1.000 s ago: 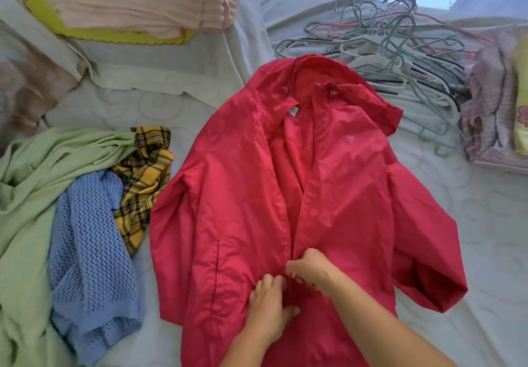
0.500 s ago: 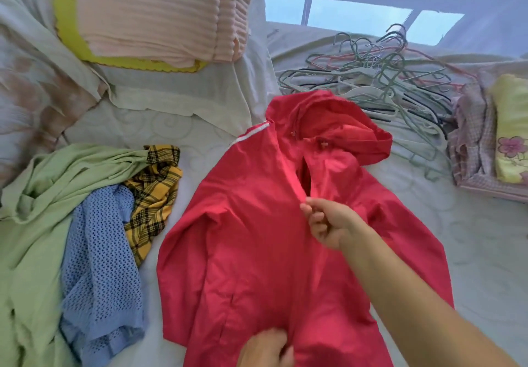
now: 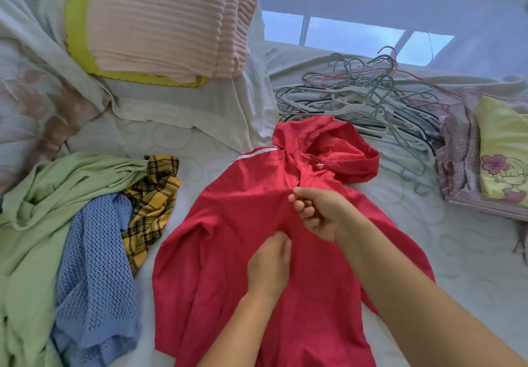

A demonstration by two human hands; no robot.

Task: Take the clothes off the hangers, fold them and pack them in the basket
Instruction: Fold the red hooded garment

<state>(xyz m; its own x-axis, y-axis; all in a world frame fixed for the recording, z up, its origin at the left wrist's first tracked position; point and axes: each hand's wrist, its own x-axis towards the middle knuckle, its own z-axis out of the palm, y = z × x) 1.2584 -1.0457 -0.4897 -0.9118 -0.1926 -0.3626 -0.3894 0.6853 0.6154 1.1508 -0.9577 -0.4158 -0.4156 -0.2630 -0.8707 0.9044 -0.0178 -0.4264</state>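
One red jacket (image 3: 234, 252) lies flat on the bed (image 3: 457, 252), front closed, hood toward the hangers (image 3: 365, 100). The right hand (image 3: 320, 212) pinches the fabric near the collar; the left hand (image 3: 268, 266) presses its fingers on the chest. Three loose garments lie left: green (image 3: 34, 223), blue (image 3: 94, 266), yellow plaid (image 3: 151, 206).

Hem of the red jacket (image 3: 228, 252) cut off by the bottom edge, its front closure covered by the left hand (image 3: 268, 269) and right hand (image 3: 320, 212). Whatever the right fingertips pinch: too small to tell. Green garment (image 3: 34, 223) cropped at left and bottom, partly buried under the blue mesh top (image 3: 94, 266). Yellow plaid shirt (image 3: 151, 203) half tucked beneath both. Hangers (image 3: 365, 100) tangled, uncountable. Floral cushion (image 3: 503, 152) sliced by the right edge.
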